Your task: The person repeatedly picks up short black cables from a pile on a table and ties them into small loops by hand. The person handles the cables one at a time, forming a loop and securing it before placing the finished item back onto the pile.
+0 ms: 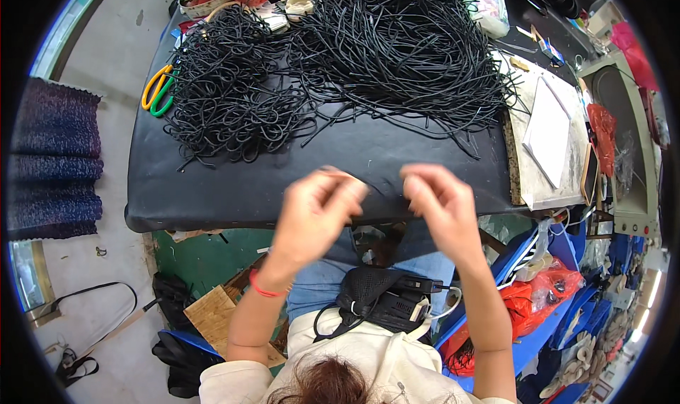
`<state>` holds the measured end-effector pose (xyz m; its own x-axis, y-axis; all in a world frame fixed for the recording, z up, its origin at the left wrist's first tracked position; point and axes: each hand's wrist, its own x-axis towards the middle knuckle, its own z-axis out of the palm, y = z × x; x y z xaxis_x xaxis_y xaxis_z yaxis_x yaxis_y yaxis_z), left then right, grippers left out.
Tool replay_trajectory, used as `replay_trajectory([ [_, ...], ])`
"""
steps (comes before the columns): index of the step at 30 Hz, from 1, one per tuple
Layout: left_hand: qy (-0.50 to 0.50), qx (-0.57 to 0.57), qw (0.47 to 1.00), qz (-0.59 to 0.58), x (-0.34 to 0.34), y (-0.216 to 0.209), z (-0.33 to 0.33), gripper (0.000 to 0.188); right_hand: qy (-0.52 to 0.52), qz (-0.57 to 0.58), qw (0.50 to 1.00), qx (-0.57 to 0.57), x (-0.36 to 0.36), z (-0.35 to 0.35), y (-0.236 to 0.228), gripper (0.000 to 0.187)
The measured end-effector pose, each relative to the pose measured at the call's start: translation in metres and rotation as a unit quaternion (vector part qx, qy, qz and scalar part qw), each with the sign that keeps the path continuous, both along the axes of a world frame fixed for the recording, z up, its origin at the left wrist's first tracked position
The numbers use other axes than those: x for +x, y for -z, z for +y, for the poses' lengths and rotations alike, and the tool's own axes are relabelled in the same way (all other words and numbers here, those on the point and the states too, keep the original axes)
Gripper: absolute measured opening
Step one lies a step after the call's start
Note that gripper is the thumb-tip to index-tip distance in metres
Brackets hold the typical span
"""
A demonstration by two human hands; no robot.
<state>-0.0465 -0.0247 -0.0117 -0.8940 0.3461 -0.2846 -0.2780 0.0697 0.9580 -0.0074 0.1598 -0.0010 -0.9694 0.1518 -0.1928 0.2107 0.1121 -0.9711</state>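
Looped cord pile (234, 85) and straighter cord bundle (411, 49) lie toward far side of surface (212, 198), likely leaving us elbow room. Scissors (161, 88) rest handles-out beside loops, perhaps for quick pickup. Our left hand (315, 212) and right hand (446, 209) hover by near edge, fingers curled; blur hides fingertips, we cannot tell whether either grip pinches cord. Both heaps lie beyond grip.

No lettering, number or sign can be read. The pale plastic pack (487, 10) with coloured print and the small blue-and-white box (551, 52) to its right carry only marks too small and blurred to make out.
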Motion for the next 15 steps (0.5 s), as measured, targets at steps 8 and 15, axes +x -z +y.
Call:
replay_trajectory([
  [8, -0.241, -0.435, 0.775, 0.389, -0.045, 0.003, -0.032, 0.023, -0.017, 0.306, 0.823, 0.478, -0.080, 0.015, 0.031, 0.007],
  [15, -0.088, -0.326, 0.761, 0.554, -0.017, -0.005, 0.002, 0.032, -0.108, 0.326, 0.806, 0.481, -0.041, 0.002, 0.006, 0.012],
])
